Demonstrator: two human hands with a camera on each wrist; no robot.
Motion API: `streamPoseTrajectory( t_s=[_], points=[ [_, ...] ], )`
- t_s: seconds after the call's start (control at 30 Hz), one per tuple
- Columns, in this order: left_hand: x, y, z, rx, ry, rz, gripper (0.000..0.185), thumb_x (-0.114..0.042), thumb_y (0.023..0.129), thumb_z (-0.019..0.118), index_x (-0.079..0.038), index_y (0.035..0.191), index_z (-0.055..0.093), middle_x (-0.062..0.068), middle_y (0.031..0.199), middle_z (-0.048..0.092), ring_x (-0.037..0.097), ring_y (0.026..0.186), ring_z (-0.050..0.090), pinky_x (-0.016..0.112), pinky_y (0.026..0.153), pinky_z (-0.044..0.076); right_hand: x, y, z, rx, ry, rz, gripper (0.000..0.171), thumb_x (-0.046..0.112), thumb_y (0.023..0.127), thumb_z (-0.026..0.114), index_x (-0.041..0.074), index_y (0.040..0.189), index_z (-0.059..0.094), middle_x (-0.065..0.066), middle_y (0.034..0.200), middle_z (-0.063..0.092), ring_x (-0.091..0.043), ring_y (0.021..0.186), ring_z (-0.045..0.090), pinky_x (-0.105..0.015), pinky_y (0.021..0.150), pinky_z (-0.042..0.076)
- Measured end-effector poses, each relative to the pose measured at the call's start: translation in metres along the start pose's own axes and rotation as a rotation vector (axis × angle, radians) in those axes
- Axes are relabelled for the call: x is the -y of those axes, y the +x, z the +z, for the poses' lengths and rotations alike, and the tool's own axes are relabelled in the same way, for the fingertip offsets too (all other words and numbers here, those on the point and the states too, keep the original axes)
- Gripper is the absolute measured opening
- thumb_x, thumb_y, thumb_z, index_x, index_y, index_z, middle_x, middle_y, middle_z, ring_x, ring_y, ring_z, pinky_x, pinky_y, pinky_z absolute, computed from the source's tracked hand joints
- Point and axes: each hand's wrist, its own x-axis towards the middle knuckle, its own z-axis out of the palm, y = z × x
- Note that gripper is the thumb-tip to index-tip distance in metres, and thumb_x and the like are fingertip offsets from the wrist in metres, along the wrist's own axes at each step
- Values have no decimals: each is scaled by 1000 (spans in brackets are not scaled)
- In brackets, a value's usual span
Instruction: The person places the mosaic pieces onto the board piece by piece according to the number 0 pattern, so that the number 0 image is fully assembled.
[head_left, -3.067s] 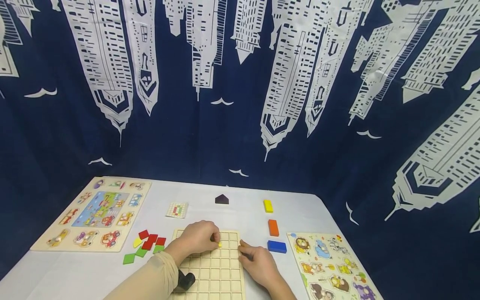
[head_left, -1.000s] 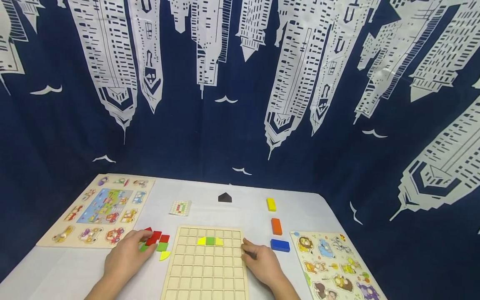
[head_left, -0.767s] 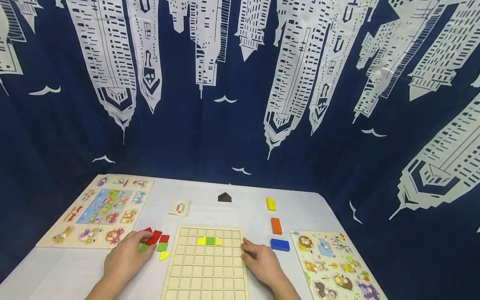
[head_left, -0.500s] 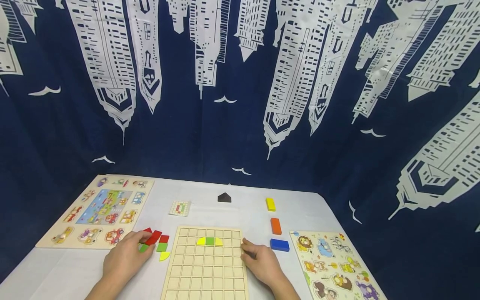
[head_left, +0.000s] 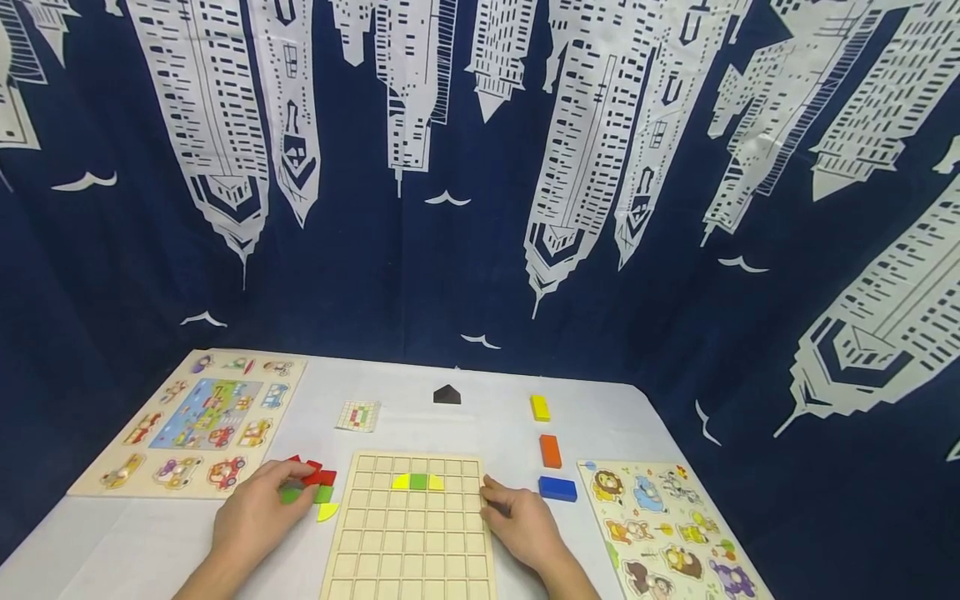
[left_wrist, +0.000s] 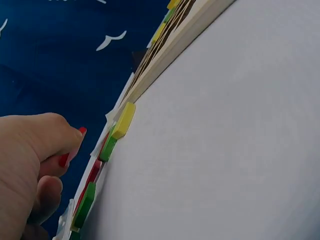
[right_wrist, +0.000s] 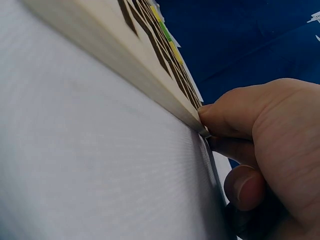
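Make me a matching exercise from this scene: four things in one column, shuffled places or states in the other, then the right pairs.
Column one
1. Left hand
2. Right hand
3. Blue block
4. Green tile in the grid board

Column two
A. Between two yellow pieces
B. At the board's right edge
C. Pinching a red tile
D. Orange block just beyond it

Pairs: 1-C, 2-B, 3-D, 4-A
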Motion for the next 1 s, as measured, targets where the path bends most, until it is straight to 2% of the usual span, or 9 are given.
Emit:
streamPoseTrajectory(
  t_s=[0.07, 0.27, 0.37, 0.53, 0.6, 0.7, 0.77, 0.83, 1.0],
  points=[
    [-3, -1, 2, -4, -26, 17, 22, -30, 81, 86, -27, 101, 78, 0, 113, 75, 17, 85, 68, 31, 62, 45, 1, 0, 0, 3, 2, 1, 32, 21, 93, 74, 10, 123, 75, -1, 140, 65, -29, 131, 61, -52, 108, 46],
    [-13, -6, 10, 20, -86, 42, 20, -32, 81, 88, -34, 97, 76, -11, 108, 73, 2, 64, 50, 24, 53, 37, 1, 0, 0, 2, -5, 1, 32, 21, 93, 74, 10, 123, 75, 0, 140, 64, -28, 131, 61, -52, 108, 47],
    [-17, -9, 14, 27, -123, 56, 22, -31, 80, 89, -35, 97, 76, -16, 99, 72, 0, 56, 45, 24, 48, 35, 1, 0, 0, 6, -3, -2, 32, 21, 94, 74, 11, 124, 75, 0, 141, 64, -28, 131, 61, -52, 108, 47],
    [-26, -13, 21, 61, -182, 69, 21, -27, 80, 90, -36, 93, 77, -20, 87, 68, 1, 52, 44, 23, 47, 35, 3, -1, 0, 12, -5, 1, 32, 21, 94, 73, 11, 124, 75, 1, 141, 64, -27, 132, 61, -52, 108, 47],
    [-30, -13, 23, 88, -219, 65, 20, -26, 80, 89, -36, 92, 77, -18, 76, 63, 2, 52, 44, 23, 47, 35, 4, -1, -1, 11, -11, -2, 32, 21, 94, 73, 11, 124, 75, 0, 141, 64, -27, 131, 61, -52, 108, 47],
    [-40, -10, 28, 159, -267, 77, 19, -26, 80, 89, -36, 91, 78, -18, 71, 60, 4, 51, 44, 23, 47, 35, 5, -1, -1, 7, -19, -2, 32, 21, 93, 74, 11, 123, 75, 0, 140, 64, -28, 130, 62, -52, 107, 47],
    [-48, -7, 32, 205, -273, 93, 18, -27, 79, 89, -36, 91, 78, -19, 77, 65, 6, 53, 45, 23, 50, 38, 5, -1, -1, 8, -26, -2, 32, 21, 93, 74, 11, 124, 75, 0, 141, 64, -28, 130, 62, -52, 107, 47],
    [-54, -5, 35, 229, -236, 128, 18, -29, 79, 89, -39, 89, 78, -23, 89, 70, 3, 63, 56, 23, 58, 45, 4, -1, -1, 10, -30, -1, 32, 21, 93, 74, 11, 123, 75, 0, 141, 64, -27, 130, 62, -52, 107, 47],
    [-62, 0, 43, 239, -192, 196, 16, -31, 80, 88, -40, 88, 78, -22, 100, 73, 5, 96, 68, 32, 79, 54, 5, 1, 2, 10, -27, -9, 32, 22, 93, 74, 11, 123, 75, 0, 140, 65, -27, 131, 62, -52, 108, 47]
  ],
)
